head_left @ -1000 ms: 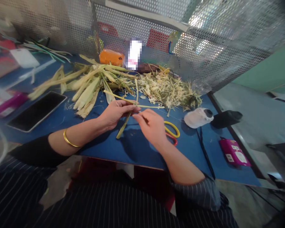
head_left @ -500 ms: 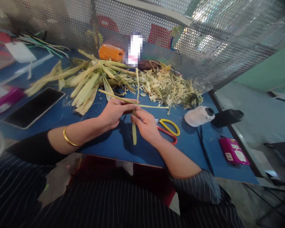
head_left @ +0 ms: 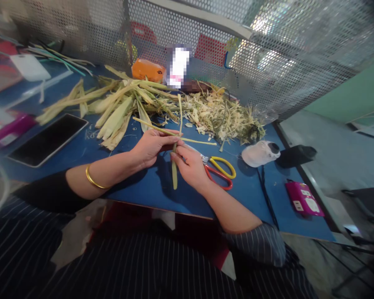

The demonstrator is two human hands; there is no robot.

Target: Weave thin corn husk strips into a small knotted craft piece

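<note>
From where I stand, the strips (head_left: 174,176) are up in the fingers above the table (head_left: 190,203): 1 long piece runs away from the body and toward it, with slim ends sticking out to the left and right. I can't tell how many separate pieces meet there.

The left hand (head_left: 151,145) has thumb and fingers closed on the crossing. The right hand (head_left: 190,166) is just beside it, pinching the near part just below. The crossing itself is mostly covered, and I can't see whether anything ties it.

That's my worry: if only those 2 pinches hold it, a slackened left thumb could let the strips slide askew or fan apart. They look thin and dryish, so a hard twist could split 1 lengthwise. The long free ends might also snag on the shreds (head_left: 218,112) or the husks (head_left: 121,108) if the hands swung outward. And the scissors (head_left: 207,159) lie right by the right hand, blades partly hidden behind it; a careless drop of the knuckles could catch an edge.
</note>
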